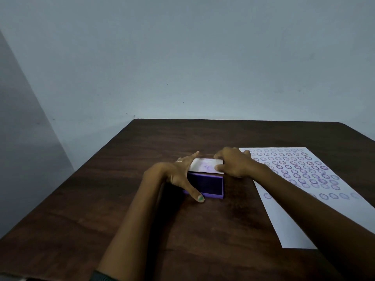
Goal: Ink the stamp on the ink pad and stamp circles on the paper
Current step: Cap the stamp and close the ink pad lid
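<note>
A purple ink pad (209,186) lies in the middle of the dark wooden table (142,230), its dark inked face showing. Its white lid (203,165) stands tilted up at the far side. My left hand (180,175) rests against the pad's left side, thumb along the front corner and fingers spread. My right hand (233,163) grips the lid's right edge with its fingertips. A white paper (288,220) lies to the right, covered with several rows of purple stamped circles (294,167). No stamp is visible.
A plain grey-blue wall rises behind the table's far edge (223,119). My right forearm (314,203) crosses over the lower part of the paper. The table's left edge (67,179) runs diagonally.
</note>
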Demonstrator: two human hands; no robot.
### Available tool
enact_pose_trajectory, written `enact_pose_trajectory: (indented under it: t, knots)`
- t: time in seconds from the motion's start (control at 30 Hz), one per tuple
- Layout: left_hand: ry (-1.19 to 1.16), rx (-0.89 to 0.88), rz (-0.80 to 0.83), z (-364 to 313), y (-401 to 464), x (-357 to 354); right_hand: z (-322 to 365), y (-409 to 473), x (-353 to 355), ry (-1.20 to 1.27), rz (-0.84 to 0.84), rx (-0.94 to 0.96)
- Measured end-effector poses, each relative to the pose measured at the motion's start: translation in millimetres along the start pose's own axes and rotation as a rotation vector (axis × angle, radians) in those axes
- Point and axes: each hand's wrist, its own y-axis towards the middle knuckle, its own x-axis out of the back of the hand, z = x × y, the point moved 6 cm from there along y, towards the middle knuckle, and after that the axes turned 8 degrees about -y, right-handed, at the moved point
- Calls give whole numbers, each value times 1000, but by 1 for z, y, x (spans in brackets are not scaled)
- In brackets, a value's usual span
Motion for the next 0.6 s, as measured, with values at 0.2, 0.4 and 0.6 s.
enact_pose_trajectory:
  t: [0.2, 0.4, 0.6]
  knots:
    - [-6, 22, -5, -2, -4, 1, 5, 2, 4, 4, -17, -18]
    - [-27, 29, -11, -2, -5, 2, 3, -4, 25, -8, -154, -12]
    - [-80, 13, -38, 0, -3, 4, -2, -23, 41, 127, -259, -30]
